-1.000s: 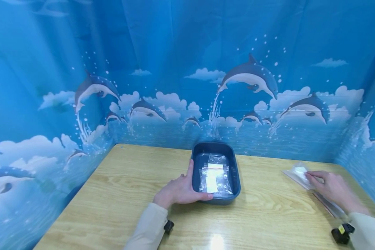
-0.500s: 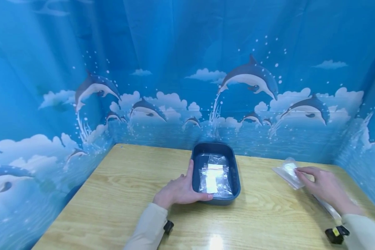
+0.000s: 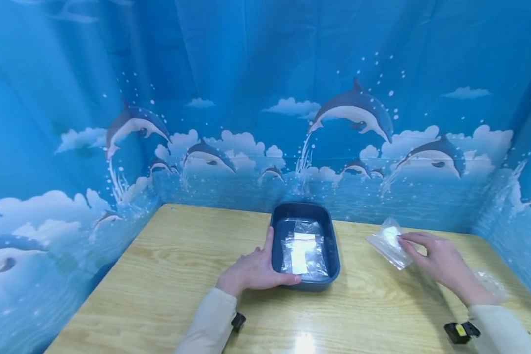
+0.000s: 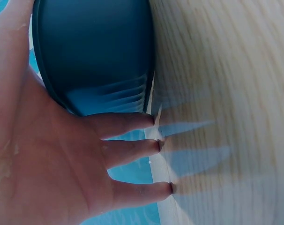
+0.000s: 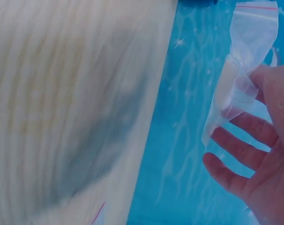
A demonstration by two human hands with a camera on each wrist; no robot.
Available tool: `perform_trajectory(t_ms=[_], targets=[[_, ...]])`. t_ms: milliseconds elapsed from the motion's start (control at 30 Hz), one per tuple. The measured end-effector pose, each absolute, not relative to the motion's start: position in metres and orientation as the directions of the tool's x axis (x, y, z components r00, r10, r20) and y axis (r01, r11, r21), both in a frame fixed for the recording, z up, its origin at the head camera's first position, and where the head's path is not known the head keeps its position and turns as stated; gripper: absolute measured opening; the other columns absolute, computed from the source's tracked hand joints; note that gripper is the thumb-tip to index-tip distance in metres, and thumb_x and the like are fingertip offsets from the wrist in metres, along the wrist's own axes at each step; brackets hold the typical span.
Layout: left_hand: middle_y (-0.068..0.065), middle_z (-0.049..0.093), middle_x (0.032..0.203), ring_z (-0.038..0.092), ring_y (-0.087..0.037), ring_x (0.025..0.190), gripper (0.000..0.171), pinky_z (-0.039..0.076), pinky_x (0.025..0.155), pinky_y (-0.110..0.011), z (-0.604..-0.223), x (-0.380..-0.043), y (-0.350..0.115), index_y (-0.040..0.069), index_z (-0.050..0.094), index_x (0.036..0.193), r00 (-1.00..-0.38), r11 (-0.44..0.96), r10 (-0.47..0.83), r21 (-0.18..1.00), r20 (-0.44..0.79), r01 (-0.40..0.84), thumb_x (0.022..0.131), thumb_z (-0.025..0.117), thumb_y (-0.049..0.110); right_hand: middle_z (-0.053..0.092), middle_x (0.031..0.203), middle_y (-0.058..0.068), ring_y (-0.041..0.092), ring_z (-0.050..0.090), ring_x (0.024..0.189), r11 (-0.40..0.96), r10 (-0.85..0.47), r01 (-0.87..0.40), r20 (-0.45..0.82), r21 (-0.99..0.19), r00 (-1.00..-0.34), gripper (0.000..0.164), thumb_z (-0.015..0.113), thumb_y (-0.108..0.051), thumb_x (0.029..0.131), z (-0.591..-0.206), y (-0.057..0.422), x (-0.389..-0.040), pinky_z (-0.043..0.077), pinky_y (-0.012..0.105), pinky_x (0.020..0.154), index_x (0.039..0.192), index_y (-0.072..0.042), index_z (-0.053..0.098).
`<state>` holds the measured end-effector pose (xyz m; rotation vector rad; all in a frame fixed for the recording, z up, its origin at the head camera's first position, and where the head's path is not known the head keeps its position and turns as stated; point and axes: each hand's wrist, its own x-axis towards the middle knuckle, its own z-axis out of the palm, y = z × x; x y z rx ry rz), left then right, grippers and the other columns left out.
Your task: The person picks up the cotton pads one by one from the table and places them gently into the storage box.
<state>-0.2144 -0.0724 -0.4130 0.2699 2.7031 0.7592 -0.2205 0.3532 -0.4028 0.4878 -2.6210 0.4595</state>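
My left hand (image 3: 257,269) steadies a dark blue plastic bin (image 3: 335,255). The thumb lies along its near rim and one finger reaches up its left side. In the left wrist view three other fingers (image 4: 132,152) stretch straight beside the bin wall, tips at the wood. Inside the bin lie several clear zip bags (image 3: 301,255) with white patches. My right hand (image 3: 438,258) pinches another clear zip bag (image 3: 390,244) between thumb and fingertips, right of the bin. The right wrist view shows this bag hanging crumpled, its red-lined zip edge at the top.
More clear plastic bags (image 3: 491,285) lie on the wooden table (image 3: 194,246) beneath and behind my right forearm. A blue dolphin-print curtain (image 3: 248,98) closes off the back and both sides of the table.
My right hand has moved left toward the bin, bringing the pinched zip bag away from the bags at the right. My left hand and the bin have stayed in place.
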Motion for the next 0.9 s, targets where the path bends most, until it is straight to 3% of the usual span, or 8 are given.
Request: perform_trajectory(t_ms=[400, 900], targets=[[-0.030, 0.039, 0.159, 0.052, -0.050, 0.137, 0.140, 0.049, 0.107, -0.062, -0.415, -0.216, -0.072, 0.029, -0.016, 0.164, -0.931, 0.839, 0.266, 0.536, -0.250, 0.096, 0.069, 0.067, 0.088, 0.074, 0.119, 0.021, 0.050, 0.067, 0.109, 0.860, -0.290, -0.446, 0.483, -0.247, -0.827, 0.024, 0.070, -0.019, 0.097, -0.392, 0.309, -0.219, 0.053, 0.067, 0.086, 0.118, -0.008, 0.076], [-0.031, 0.039, 0.158, 0.051, -0.050, 0.137, 0.139, 0.048, 0.108, -0.062, -0.414, -0.216, -0.074, 0.027, -0.015, 0.164, -0.931, 0.844, 0.273, 0.525, -0.242, 0.111, 0.070, 0.066, 0.088, 0.076, 0.116, 0.014, 0.039, 0.072, 0.106, 0.778, -0.389, -0.587, 0.562, -0.223, -0.730, 0.023, 0.074, -0.012, 0.093, -0.385, 0.256, -0.234, 0.059, 0.057, 0.085, 0.116, -0.012, 0.078]])
